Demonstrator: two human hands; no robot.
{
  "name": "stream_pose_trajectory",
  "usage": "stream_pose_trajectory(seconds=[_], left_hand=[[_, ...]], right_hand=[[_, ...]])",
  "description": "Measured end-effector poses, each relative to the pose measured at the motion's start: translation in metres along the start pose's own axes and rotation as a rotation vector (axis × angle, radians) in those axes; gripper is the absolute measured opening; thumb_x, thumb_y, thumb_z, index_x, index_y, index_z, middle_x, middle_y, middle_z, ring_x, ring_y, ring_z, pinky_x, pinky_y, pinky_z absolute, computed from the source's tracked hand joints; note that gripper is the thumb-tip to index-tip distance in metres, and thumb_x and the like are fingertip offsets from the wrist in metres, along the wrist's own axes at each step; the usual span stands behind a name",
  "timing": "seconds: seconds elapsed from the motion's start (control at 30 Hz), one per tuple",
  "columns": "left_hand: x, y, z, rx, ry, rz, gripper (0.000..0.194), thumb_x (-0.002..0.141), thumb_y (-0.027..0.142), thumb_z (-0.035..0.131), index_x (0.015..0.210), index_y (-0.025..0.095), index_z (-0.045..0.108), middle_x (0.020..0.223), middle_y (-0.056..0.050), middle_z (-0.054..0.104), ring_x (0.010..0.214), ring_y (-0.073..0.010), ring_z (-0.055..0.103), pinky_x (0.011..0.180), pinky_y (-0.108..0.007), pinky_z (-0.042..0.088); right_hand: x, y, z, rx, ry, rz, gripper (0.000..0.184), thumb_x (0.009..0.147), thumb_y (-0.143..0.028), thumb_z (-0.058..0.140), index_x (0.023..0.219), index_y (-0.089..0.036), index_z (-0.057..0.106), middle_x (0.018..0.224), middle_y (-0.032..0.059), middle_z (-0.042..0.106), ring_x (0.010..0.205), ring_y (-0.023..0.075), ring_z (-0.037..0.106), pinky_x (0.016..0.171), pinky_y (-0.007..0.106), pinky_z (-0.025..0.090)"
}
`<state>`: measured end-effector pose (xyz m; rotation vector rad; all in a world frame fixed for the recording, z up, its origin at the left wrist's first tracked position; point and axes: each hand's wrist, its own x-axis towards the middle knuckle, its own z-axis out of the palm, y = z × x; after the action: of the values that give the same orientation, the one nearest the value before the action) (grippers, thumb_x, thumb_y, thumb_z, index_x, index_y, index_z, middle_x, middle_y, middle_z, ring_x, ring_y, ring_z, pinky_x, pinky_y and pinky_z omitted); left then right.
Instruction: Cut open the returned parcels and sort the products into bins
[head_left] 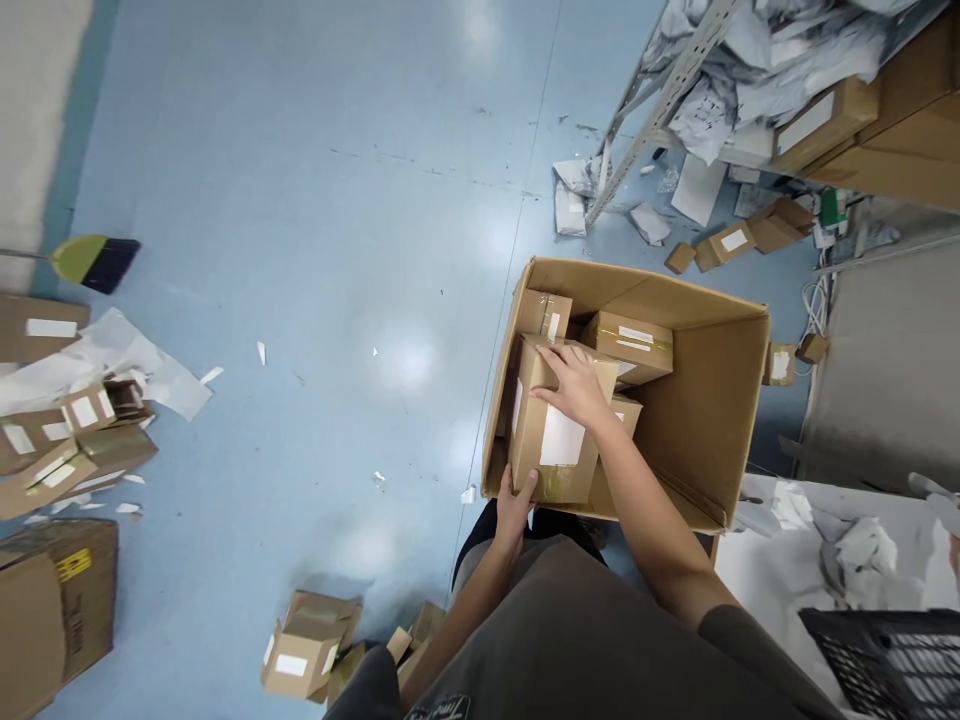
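A cardboard box [561, 480] with a white label and clear tape lies across the near left part of a large open carton [705, 390]. My left hand [514, 507] grips its near left corner, thumb on the top face and fingers down the side. Across its far part rests my right hand [574, 382], fingers spread over the top and edge. Under and beside it in the carton sit smaller boxes: a taped, labelled box [628, 346], another box [546, 314] in the far left corner, and a partly hidden box [625, 412] to the right.
A metal shelf [660, 95] with grey mailing bags stands at far right, small boxes [724, 246] on the floor below. A black crate [885, 650] is at lower right. Boxes [300, 645] lie at lower left; more boxes [75, 440] and a broom [94, 262] are at left.
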<state>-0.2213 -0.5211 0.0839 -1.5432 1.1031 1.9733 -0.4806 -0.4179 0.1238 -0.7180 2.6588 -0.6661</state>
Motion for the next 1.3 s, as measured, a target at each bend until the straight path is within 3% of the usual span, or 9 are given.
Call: stream_pose_trajectory(seconds=[0.1,0.27,0.43,0.57,0.67,0.8,0.9,1.07,1.3], left_hand=[[0.003,0.016,0.019,0.001,-0.029,0.042,0.104,0.078,0.06,0.092,0.164,0.027,0.044,0.158,-0.016,0.058,0.137,-0.0332,0.065,0.096,-0.038,0.065],[0.026,0.075,0.065,-0.034,-0.019,0.162,0.095,0.083,0.052,0.09,0.162,0.026,0.046,0.153,-0.016,0.062,0.13,-0.0296,0.068,0.093,-0.035,0.066],[0.051,0.117,0.095,-0.094,0.019,0.221,0.076,0.087,0.042,0.087,0.152,0.021,0.054,0.141,-0.017,0.069,0.119,-0.027,0.073,0.094,-0.037,0.065],[0.064,0.128,0.102,-0.17,0.077,0.326,0.071,0.09,0.043,0.085,0.15,0.022,0.053,0.136,-0.015,0.071,0.12,-0.0246,0.072,0.096,-0.035,0.064],[0.068,0.131,0.104,-0.148,0.074,0.376,0.072,0.092,0.047,0.082,0.152,0.022,0.05,0.138,-0.015,0.07,0.121,-0.0253,0.071,0.094,-0.035,0.065],[0.064,0.127,0.104,-0.049,0.11,0.36,0.074,0.095,0.055,0.077,0.154,0.022,0.048,0.141,-0.016,0.068,0.115,-0.0247,0.073,0.089,-0.033,0.065],[0.06,0.122,0.1,0.018,0.143,0.314,0.08,0.094,0.059,0.076,0.157,0.023,0.043,0.142,-0.015,0.066,0.104,-0.0219,0.075,0.084,-0.033,0.065],[0.056,0.117,0.094,0.081,0.139,0.311,0.092,0.09,0.065,0.077,0.162,0.026,0.035,0.137,-0.015,0.065,0.095,-0.0201,0.076,0.082,-0.033,0.065],[0.045,0.114,0.088,0.186,0.133,0.336,0.093,0.09,0.069,0.075,0.161,0.027,0.033,0.133,-0.013,0.064,0.094,-0.019,0.072,0.079,-0.03,0.063]], right_hand=[[0.022,0.008,-0.02,-0.004,0.028,-0.047,0.081,0.094,-0.049,0.076,0.165,-0.029,0.044,0.142,0.0159,0.061,0.133,0.042,0.051,0.111,0.062,0.043],[0.097,0.042,-0.045,-0.041,0.08,-0.073,0.085,0.093,-0.056,0.074,0.166,-0.027,0.043,0.148,0.016,0.057,0.139,0.0436,0.047,0.12,0.068,0.033],[0.168,0.08,-0.026,-0.013,0.047,-0.031,0.085,0.093,-0.06,0.073,0.163,-0.021,0.047,0.15,0.0179,0.057,0.144,0.0418,0.045,0.127,0.067,0.023],[0.202,0.101,-0.002,0.021,0.03,0.011,0.08,0.096,-0.06,0.07,0.161,-0.02,0.048,0.155,0.018,0.054,0.154,0.0402,0.036,0.131,0.067,0.014],[0.215,0.106,0.003,-0.003,0.043,0.045,0.078,0.097,-0.061,0.07,0.159,-0.018,0.049,0.161,0.0184,0.047,0.161,0.0424,0.024,0.129,0.073,0.006],[0.192,0.098,-0.005,-0.077,0.108,0.06,0.077,0.1,-0.057,0.067,0.163,-0.019,0.044,0.171,0.0183,0.033,0.164,0.0425,0.012,0.128,0.075,0.005],[0.145,0.092,-0.01,-0.056,0.2,0.078,0.072,0.104,-0.057,0.059,0.165,-0.024,0.041,0.171,0.015,0.035,0.164,0.0386,0.017,0.129,0.071,0.018],[0.054,0.099,-0.012,0.016,0.404,0.259,0.062,0.108,-0.049,0.045,0.165,-0.025,0.042,0.167,0.0154,0.042,0.159,0.035,0.032,0.129,0.065,0.03],[-0.029,0.112,-0.014,-0.034,0.469,0.375,0.062,0.106,-0.048,0.045,0.162,-0.025,0.047,0.165,0.0161,0.043,0.158,0.038,0.032,0.125,0.07,0.034]])
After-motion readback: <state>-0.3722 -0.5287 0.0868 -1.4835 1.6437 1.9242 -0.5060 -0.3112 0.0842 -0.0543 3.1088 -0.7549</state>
